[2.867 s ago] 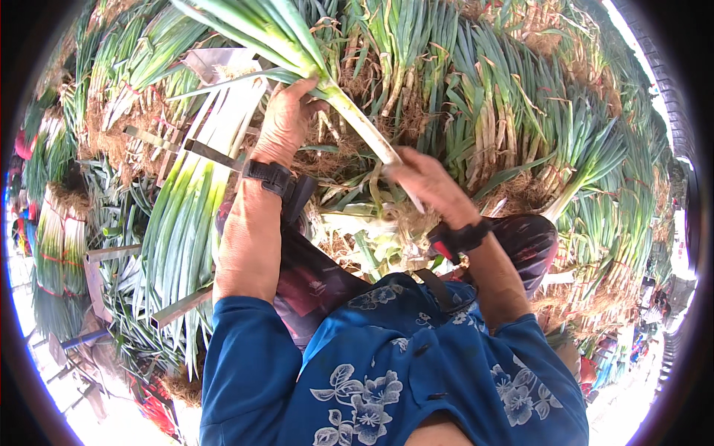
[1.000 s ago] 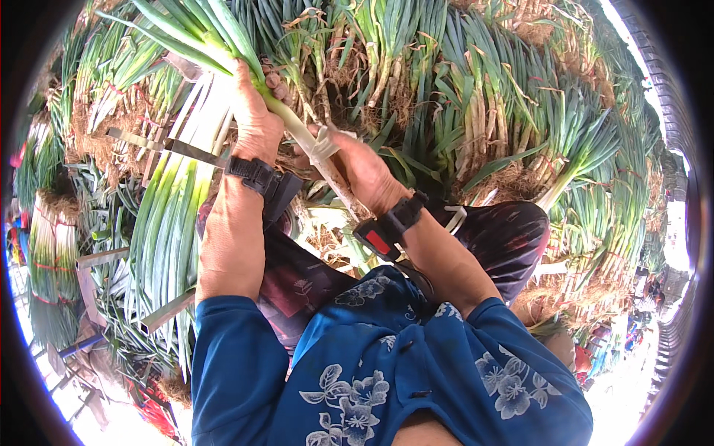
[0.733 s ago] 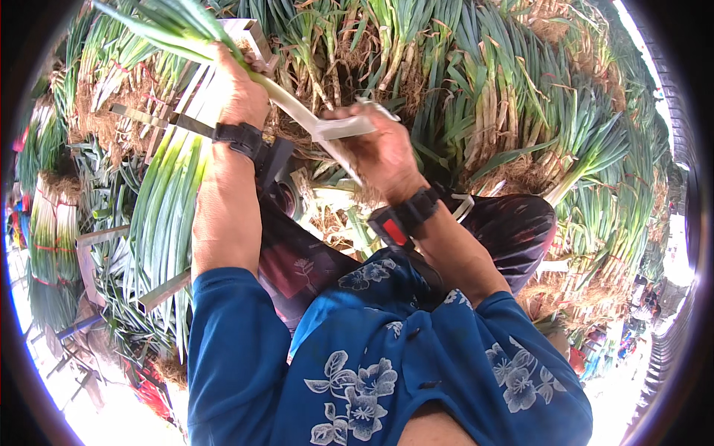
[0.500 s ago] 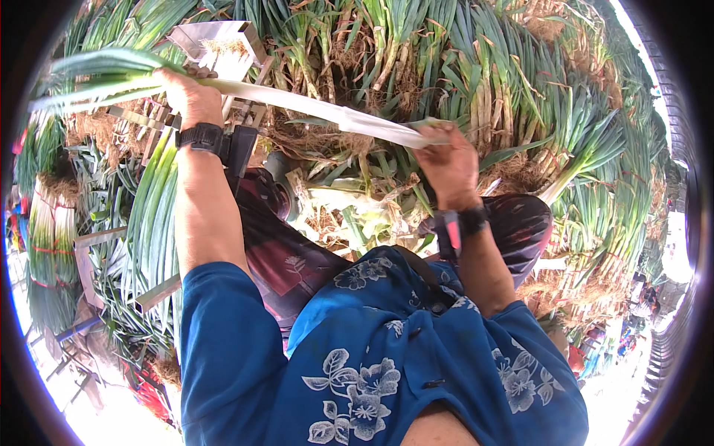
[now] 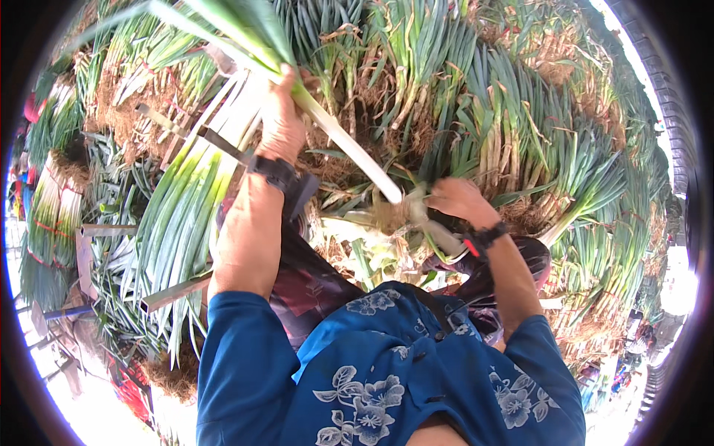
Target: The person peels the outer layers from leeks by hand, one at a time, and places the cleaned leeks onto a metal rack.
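The step in hand appeared to be stripping the outer skin from one leek (image 5: 338,137). The left hand (image 5: 281,119) was closed tight around the leek's upper stalk, where white turned to green, holding it slantwise above the piled bundles (image 5: 461,111). The right hand (image 5: 457,202) sat at the root end (image 5: 401,204), fingers (image 5: 440,195) curled in on a loose strip of skin (image 5: 435,230); whether they fully pinched it could not be told. The next move likely called for a steady pull away from the stalk while the left hand held firm. A cleaned heap (image 5: 178,223) lay on slats (image 5: 175,291) at the person's left.
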Available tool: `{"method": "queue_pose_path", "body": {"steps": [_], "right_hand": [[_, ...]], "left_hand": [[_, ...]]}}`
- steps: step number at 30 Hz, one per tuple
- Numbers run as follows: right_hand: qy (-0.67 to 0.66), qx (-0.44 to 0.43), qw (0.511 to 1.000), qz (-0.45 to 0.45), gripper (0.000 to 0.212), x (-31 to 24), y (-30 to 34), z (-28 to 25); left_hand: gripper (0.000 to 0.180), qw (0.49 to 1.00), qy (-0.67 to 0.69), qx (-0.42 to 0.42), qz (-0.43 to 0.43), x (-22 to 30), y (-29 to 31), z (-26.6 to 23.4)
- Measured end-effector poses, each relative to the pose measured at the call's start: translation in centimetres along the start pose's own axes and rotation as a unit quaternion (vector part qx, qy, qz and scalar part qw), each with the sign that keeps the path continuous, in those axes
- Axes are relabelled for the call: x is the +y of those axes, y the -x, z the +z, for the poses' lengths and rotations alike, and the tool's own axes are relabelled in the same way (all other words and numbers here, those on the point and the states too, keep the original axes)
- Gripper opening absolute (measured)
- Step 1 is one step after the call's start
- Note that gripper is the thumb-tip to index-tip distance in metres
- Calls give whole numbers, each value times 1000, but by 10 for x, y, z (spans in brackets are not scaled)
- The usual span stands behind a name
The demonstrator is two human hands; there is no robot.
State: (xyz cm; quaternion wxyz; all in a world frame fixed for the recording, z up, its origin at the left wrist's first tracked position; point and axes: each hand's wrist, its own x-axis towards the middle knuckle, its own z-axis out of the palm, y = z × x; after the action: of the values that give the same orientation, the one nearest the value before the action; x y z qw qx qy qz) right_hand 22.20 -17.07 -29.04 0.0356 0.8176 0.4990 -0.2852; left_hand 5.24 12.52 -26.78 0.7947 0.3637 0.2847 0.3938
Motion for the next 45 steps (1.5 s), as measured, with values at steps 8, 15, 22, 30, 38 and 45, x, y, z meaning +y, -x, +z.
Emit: {"method": "queue_pose_path", "body": {"steps": [8,15,22,30,38,45], "right_hand": [[-638,168,745,-104,30,-121,-65,-70],[-703,69,703,-84,23,-117,-74,-53],[-708,65,703,-37,19,-119,-71,-53],[-710,75,700,-13,16,-111,-67,-46],[-862,-42,500,-76,29,-109,-32,-41],[-865,-46,488,-107,37,-125,-31,-16]], "left_hand": [[27,971,99,-191,-106,-41,36,39],[34,981,51,-126,-135,-39,34,47],[31,985,11,-99,-137,-42,39,48],[34,975,-74,-127,-164,-33,42,44],[38,964,-10,-210,-164,-18,39,49],[41,954,-23,-228,-194,-24,34,50]]}}
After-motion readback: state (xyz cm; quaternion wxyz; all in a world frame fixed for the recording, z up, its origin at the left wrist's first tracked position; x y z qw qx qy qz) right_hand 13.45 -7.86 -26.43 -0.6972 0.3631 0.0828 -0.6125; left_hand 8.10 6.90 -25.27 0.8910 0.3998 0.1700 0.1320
